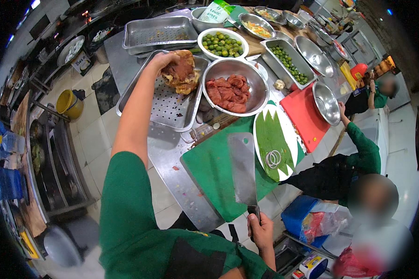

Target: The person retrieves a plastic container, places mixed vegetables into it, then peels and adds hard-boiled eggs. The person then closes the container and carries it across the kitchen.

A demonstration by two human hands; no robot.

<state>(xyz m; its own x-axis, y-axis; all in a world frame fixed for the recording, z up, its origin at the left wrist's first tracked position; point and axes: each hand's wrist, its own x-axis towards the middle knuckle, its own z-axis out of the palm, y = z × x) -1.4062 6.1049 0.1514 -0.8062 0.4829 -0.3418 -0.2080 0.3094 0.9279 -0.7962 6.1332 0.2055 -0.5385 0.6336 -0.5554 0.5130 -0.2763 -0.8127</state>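
1. In the head view, the person's left hand (pixel 166 60) is in the upper left-centre of the frame, its fingers clamped on a brown meat chunk (pixel 181 76).
2. The chunk is over the upper right part of a perforated tray (pixel 167 109); whether it touches the tray cannot be told.
3. At lower centre, the right hand (pixel 261 231) has its fingers closed around the black handle of a cleaver (pixel 243 167). The blade points toward the top of the frame.
4. The blade lies across the view of a green board (pixel 207 172) on the metal surface (pixel 168 183); contact between them is unclear.
5. Right of the blade, a white oval plate (pixel 291 148) carries a cut green leaf (pixel 269 132) with onion rings (pixel 273 159) on its lower part.
6. Just right of the chunk, near upper centre, a steel bowl (pixel 261 93) holds raw red meat (pixel 228 93). Above it is a white bowl (pixel 201 43) of green fruit (pixel 222 44).
7. Right of centre, a co-worker's hand (pixel 342 109) is at the rim of a tilted metal bowl (pixel 326 103), over a red board (pixel 300 111).
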